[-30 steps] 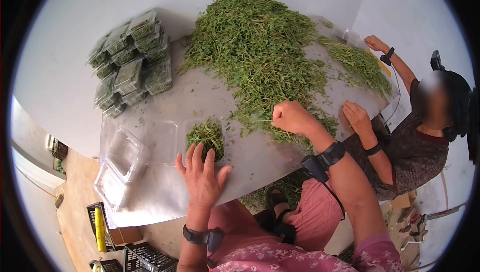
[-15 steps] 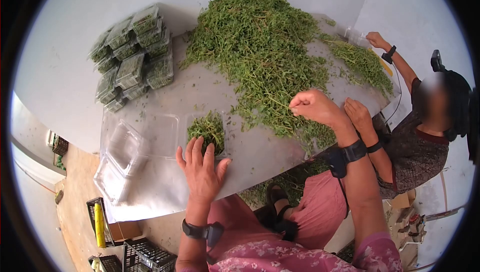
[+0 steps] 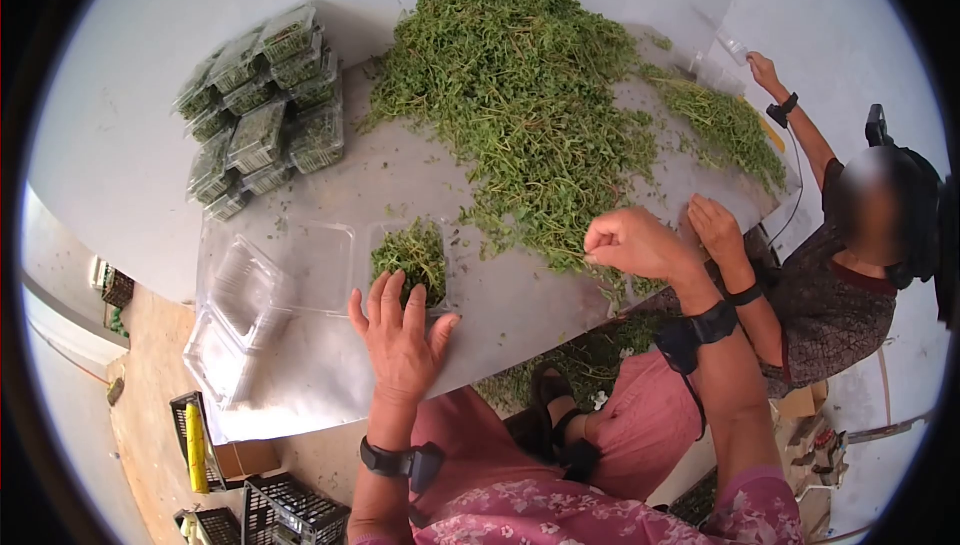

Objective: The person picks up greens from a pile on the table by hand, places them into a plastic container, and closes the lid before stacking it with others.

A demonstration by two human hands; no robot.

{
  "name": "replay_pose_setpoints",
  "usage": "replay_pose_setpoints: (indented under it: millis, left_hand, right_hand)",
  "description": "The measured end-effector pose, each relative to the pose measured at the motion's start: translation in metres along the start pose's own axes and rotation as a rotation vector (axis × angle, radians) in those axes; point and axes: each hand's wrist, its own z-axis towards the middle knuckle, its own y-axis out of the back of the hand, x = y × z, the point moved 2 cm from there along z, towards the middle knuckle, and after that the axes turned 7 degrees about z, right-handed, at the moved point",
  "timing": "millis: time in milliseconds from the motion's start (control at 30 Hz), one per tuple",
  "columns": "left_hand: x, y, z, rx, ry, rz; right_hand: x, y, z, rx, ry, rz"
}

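Observation:
My left hand [image 3: 398,340] lies with fingers spread at the near edge of an open clear plastic clamshell box [image 3: 447,285], its fingertips on the leafy green sprigs [image 3: 410,253] inside. The box's clear lid [image 3: 325,260] is folded out flat to the left. My right hand [image 3: 640,243] is closed in a pinch over the near right edge of a big heap of green sprigs [image 3: 520,95]. Whatever its fingertips hold, if anything, is too small to make out.
Empty clamshells [image 3: 240,290] sit at the table's left edge. Filled boxes [image 3: 260,135] are stacked behind them. On the right, a co-worker [image 3: 830,295] sits close to my right arm, beside a smaller pile of sprigs [image 3: 720,120]. Black crates [image 3: 290,510] stand on the floor.
My right hand has shifted slightly right and down. My left hand stays at the box. The co-worker's far hand has risen, with a clear plastic piece beside it.

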Motion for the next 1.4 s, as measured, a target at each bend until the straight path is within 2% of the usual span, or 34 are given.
replay_pose_setpoints:
  millis: [33, 133, 233, 333, 533, 667, 767, 867, 967, 1067, 1167, 1267, 1333, 1400]
  left_hand:
    - [0.0, 0.0, 0.0, 0.003, 0.0, 0.0]
    - [0.0, 0.001, 0.001, 0.008, 0.002, 0.0]
    - [0.0, 0.0, 0.0, 0.007, 0.002, -0.002]
    - [0.0, 0.0, 0.001, 0.0, 0.005, -0.009]
    - [0.001, 0.0, 0.001, -0.007, 0.002, -0.014]
    - [0.001, -0.001, 0.001, -0.001, 0.003, -0.015]
    - [0.001, -0.002, 0.0, -0.005, 0.001, -0.017]
    - [0.001, -0.003, 0.0, -0.005, -0.005, -0.017]
    - [0.001, -0.002, 0.001, 0.007, -0.007, -0.009]
    - [0.0, -0.003, 0.002, 0.012, 0.0, -0.013]
    - [-0.002, -0.002, 0.001, 0.026, 0.008, -0.007]
    - [-0.002, -0.001, 0.002, 0.025, 0.002, -0.003]
    - [-0.002, -0.003, 0.001, 0.022, -0.007, -0.008]
    - [-0.002, -0.002, 0.001, 0.037, -0.013, -0.02]
  right_hand:
    - [0.003, -0.004, 0.003, -0.059, -0.006, 0.023]
    - [0.002, -0.021, 0.013, -0.107, 0.082, -0.171]
    - [-0.02, -0.036, 0.023, -0.157, 0.229, -0.296]
    - [-0.023, -0.024, 0.025, -0.076, 0.122, -0.188]
    - [-0.006, 0.01, 0.016, -0.128, -0.151, 0.376]
    - [-0.013, 0.015, 0.016, -0.125, -0.105, 0.565]
    - [-0.024, 0.015, 0.021, -0.081, -0.132, 0.203]
    - [-0.024, 0.017, 0.015, 0.047, -0.187, 0.111]
    - [-0.028, 0.02, 0.015, -0.078, -0.017, -0.001]
    - [-0.021, 0.02, 0.015, -0.227, -0.05, 0.035]
    - [-0.018, 0.011, 0.024, -0.286, 0.041, 0.091]
    - [-0.007, -0.006, 0.031, -0.223, 0.025, 0.118]
    - [-0.005, -0.016, 0.035, -0.2, 0.03, 0.033]
    - [-0.013, -0.025, 0.045, -0.16, 0.046, -0.213]
